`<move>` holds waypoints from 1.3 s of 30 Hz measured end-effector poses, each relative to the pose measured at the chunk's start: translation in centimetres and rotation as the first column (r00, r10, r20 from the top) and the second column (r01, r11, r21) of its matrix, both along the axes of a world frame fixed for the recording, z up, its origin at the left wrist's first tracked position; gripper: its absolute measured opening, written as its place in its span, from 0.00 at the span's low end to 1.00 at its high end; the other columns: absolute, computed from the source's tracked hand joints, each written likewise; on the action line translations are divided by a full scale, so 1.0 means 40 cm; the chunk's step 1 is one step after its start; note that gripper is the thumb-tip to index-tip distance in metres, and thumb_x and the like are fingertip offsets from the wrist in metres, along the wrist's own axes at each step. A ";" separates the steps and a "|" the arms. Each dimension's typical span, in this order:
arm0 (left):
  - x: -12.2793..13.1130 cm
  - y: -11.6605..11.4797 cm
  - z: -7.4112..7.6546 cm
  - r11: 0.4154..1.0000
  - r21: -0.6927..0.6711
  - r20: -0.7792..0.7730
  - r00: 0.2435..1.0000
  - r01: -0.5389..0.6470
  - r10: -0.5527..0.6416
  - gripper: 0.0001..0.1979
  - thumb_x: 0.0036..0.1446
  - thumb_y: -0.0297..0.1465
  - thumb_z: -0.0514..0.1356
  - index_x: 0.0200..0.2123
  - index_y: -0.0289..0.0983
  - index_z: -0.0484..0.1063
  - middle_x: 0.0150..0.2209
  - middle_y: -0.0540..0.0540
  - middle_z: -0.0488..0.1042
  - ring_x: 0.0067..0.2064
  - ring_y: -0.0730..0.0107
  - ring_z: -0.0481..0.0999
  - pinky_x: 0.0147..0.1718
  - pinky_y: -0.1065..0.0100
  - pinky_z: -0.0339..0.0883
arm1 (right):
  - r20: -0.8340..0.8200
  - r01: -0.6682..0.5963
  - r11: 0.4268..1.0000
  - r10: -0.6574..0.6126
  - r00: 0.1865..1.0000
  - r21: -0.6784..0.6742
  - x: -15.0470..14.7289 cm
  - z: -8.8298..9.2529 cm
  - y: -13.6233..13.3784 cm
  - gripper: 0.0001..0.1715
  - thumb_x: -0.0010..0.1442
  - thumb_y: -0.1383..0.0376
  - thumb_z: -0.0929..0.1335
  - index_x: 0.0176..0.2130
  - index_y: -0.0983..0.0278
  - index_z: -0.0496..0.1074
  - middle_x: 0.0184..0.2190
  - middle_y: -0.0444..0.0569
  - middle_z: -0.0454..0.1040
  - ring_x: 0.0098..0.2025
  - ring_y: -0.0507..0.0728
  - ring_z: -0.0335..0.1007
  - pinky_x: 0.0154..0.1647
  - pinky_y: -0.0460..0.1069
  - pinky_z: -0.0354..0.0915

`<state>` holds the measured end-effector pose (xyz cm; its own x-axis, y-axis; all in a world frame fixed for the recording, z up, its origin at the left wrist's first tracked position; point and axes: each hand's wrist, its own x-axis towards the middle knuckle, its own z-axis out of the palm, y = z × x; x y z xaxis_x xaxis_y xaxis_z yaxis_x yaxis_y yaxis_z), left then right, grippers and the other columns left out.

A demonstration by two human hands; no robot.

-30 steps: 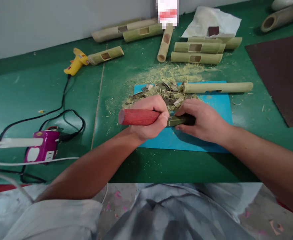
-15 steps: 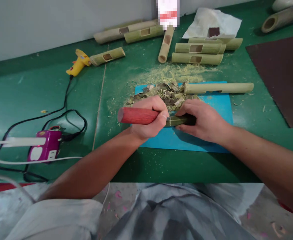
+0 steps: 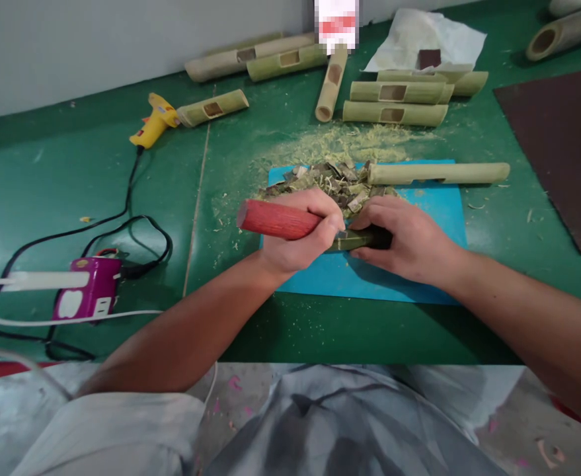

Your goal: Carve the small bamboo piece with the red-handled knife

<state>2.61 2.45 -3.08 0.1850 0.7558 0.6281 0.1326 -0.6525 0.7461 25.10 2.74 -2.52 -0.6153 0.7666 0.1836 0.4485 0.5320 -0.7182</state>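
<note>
My left hand (image 3: 303,231) is closed round a tool with a thick red wooden handle (image 3: 280,219); the tool's working end is mostly hidden by my fingers. Its tip side meets a dark green bamboo piece (image 3: 352,239), which lies over a blue mat (image 3: 369,281). From the right, my right hand (image 3: 404,235) grips that bamboo piece between thumb and fingers. Just behind both hands lies a heap of bamboo chips and shavings (image 3: 337,185). A pale bamboo tube (image 3: 473,173) rests across the back right of the mat.
Several notched bamboo tubes (image 3: 394,114) lie at the back beside a white cloth (image 3: 419,39). To the left are a yellow glue gun (image 3: 156,122), a purple power adapter (image 3: 89,287) and black cords. A dark brown sheet (image 3: 562,152) covers the right side.
The red handle has tilted, its free end now higher, and my left hand has shifted slightly right towards the bamboo piece. My right hand keeps its grip. The whole view has shifted slightly.
</note>
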 end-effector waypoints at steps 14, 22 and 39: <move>-0.002 0.012 -0.012 0.994 0.112 0.006 1.000 0.016 -0.017 0.18 0.70 0.39 0.64 0.27 0.39 0.71 0.25 0.52 0.76 0.25 0.76 0.74 0.24 0.70 0.68 | 0.025 0.020 1.000 -0.020 0.999 -0.003 -0.002 0.000 0.001 0.10 0.57 0.62 0.76 0.39 0.57 0.74 0.39 0.50 0.78 0.43 0.63 0.72 0.44 0.56 0.64; -0.002 0.013 -0.005 0.995 0.084 0.002 0.998 0.056 -0.057 0.15 0.71 0.37 0.64 0.31 0.40 0.77 0.29 0.53 0.81 0.29 0.76 0.81 0.30 0.73 0.74 | 0.013 0.013 1.000 -0.013 1.000 -0.004 -0.004 0.002 0.000 0.10 0.57 0.63 0.76 0.38 0.58 0.74 0.38 0.50 0.78 0.42 0.63 0.72 0.44 0.56 0.64; 0.000 0.018 -0.009 0.994 0.093 0.049 0.997 0.051 -0.056 0.17 0.71 0.38 0.64 0.29 0.39 0.75 0.27 0.53 0.79 0.27 0.77 0.78 0.27 0.72 0.73 | 0.033 0.019 1.000 -0.018 0.999 -0.012 -0.002 0.005 0.001 0.10 0.57 0.63 0.76 0.38 0.59 0.74 0.38 0.50 0.78 0.43 0.63 0.72 0.44 0.57 0.64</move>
